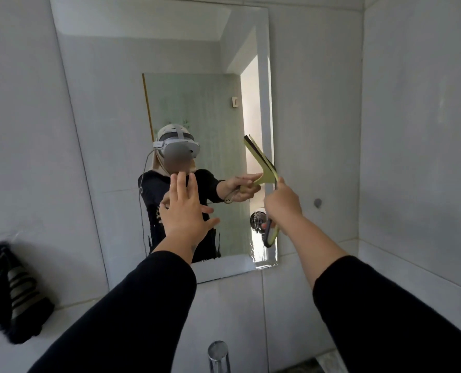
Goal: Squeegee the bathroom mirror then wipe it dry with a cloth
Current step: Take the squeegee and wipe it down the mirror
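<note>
Squeegee held up at the right edge of the bathroom mirror.

At far left a dark cloth (11,292) with pale stripes lay bunched on the white ledge (70,327) against the tiled wall. The left hand (186,211) was raised in front of the mirror (116,130) with fingers straight and spread wide, holding nothing; whether its fingertips touched the glass could not be told. The glass reflected a person in a black top wearing a white headset; pale marks on the top were too blurred to read. The right hand (283,203) had its fingers curled round the handle of the yellow-green squeegee (261,162), whose dark-edged blade stood tilted near the mirror's right edge, close to the glass. A chrome tap (218,354) showed at the bottom, and a small round fitting (317,202) sat on the wall right of the mirror.
</note>
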A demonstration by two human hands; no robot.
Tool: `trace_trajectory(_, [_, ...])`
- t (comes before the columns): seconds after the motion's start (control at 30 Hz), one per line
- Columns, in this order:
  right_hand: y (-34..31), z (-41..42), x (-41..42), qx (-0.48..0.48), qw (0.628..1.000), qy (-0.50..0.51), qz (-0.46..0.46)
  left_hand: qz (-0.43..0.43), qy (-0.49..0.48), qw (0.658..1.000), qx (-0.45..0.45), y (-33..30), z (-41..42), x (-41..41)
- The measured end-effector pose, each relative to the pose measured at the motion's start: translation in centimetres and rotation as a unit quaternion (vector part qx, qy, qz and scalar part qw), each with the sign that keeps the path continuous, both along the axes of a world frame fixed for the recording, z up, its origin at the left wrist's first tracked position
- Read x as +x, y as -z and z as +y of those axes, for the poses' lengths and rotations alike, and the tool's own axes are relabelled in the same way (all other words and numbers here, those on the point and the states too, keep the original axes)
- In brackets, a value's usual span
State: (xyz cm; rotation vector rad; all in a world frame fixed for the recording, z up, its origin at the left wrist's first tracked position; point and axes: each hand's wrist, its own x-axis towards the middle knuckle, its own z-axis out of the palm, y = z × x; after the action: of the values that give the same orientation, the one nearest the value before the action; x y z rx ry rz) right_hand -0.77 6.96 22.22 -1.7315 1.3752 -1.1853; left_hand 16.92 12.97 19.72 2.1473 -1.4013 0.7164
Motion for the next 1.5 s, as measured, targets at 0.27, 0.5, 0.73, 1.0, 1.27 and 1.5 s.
trace_trajectory(0.27, [3.5, 1.0, 3.8, 0.071, 0.992, -0.018, -0.107, -0.021, 0.014, 1.0, -0.013, 0.4, 0.1, 0.8])
trace_trajectory(0.5, [4.1, 3.7, 5.8, 0.094, 0.986, -0.039, -0.129, -0.035, 0.023, 0.999, -0.017, 0.6, 1.7, 2.3])
trace_trajectory(0.73, [5.5, 5.9, 9.0, 0.102, 0.984, -0.038, -0.143, -0.015, -0.031, 0.999, -0.005, 2.6, 6.4, 7.1])
trace_trajectory(1.0, [6.7, 8.9, 12.2, 0.132, 0.976, -0.071, -0.156, 0.019, -0.064, 0.998, 0.008, 5.0, 9.9, 11.3])
trace_trajectory(1.27, [7.3, 10.8, 14.8, 0.123, 0.979, -0.073, -0.144, 0.039, -0.045, 0.998, 0.019, 5.1, 10.0, 11.6])
trace_trajectory(1.5, [7.5, 12.4, 16.4, 0.107, 0.985, -0.073, -0.112, 0.016, -0.025, 0.999, 0.013, 5.2, 10.4, 12.6])
